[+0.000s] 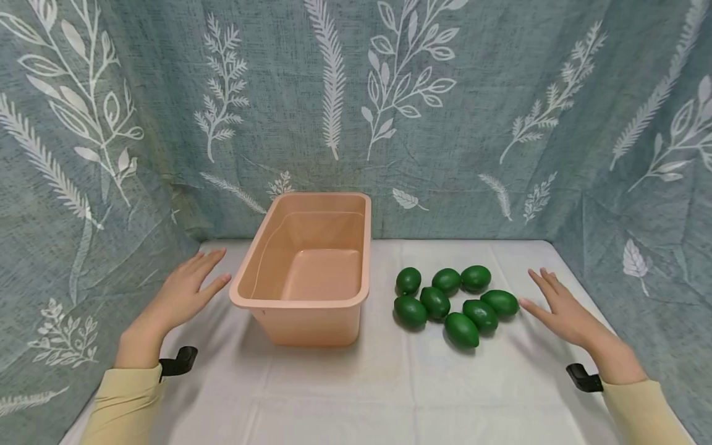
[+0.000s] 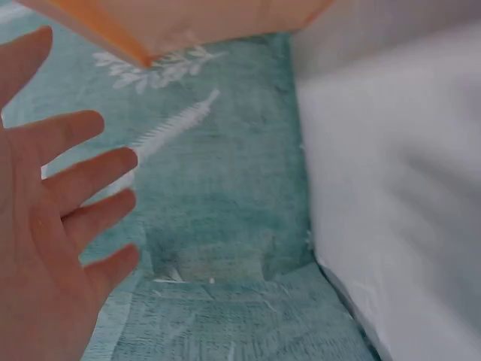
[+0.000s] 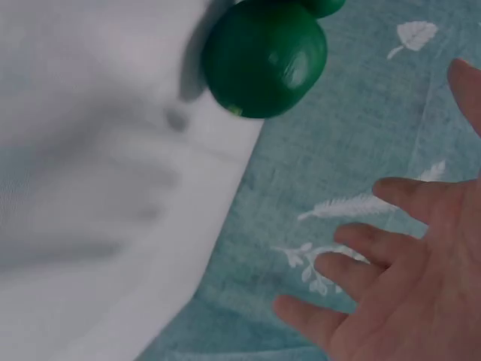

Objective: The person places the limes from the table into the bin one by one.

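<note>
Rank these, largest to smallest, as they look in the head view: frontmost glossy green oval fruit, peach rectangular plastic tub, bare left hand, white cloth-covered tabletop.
1. White tabletop
2. Peach tub
3. Left hand
4. Frontmost green fruit

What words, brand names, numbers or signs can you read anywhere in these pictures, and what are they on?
There are none that I can read.
The peach-colored tub, green fruits and white tablecloth show no lettering.
The blue-green backdrop carries only white leaf and sprig patterns.
The black wrist straps are too small to tell.
</note>
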Demonstrator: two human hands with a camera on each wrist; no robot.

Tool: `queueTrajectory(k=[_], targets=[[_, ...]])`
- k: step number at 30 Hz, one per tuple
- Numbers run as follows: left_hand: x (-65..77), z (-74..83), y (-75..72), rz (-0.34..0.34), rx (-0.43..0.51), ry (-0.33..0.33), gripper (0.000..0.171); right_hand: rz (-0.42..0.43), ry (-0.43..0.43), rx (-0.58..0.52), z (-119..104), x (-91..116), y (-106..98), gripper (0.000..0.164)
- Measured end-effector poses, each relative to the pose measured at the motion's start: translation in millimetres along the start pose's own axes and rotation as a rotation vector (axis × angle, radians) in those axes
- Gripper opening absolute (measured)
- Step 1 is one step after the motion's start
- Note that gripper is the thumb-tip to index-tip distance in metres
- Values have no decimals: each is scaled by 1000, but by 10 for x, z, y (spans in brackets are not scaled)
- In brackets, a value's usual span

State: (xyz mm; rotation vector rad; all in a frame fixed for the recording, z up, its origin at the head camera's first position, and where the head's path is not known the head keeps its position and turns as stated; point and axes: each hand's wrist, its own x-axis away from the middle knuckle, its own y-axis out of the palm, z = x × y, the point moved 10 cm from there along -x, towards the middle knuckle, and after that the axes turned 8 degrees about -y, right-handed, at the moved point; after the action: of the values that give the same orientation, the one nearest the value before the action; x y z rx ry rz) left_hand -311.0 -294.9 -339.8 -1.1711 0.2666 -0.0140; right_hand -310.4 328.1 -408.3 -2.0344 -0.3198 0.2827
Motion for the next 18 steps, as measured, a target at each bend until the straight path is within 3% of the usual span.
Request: queueTrajectory(k=[9,18], targets=[[47,125,-79,-74,179,-58,57,65,-37,-57,-81,-86,42,73],[98,323,-113,-96,223,-8,58,81,-45,-94,-62,-154,153,67]])
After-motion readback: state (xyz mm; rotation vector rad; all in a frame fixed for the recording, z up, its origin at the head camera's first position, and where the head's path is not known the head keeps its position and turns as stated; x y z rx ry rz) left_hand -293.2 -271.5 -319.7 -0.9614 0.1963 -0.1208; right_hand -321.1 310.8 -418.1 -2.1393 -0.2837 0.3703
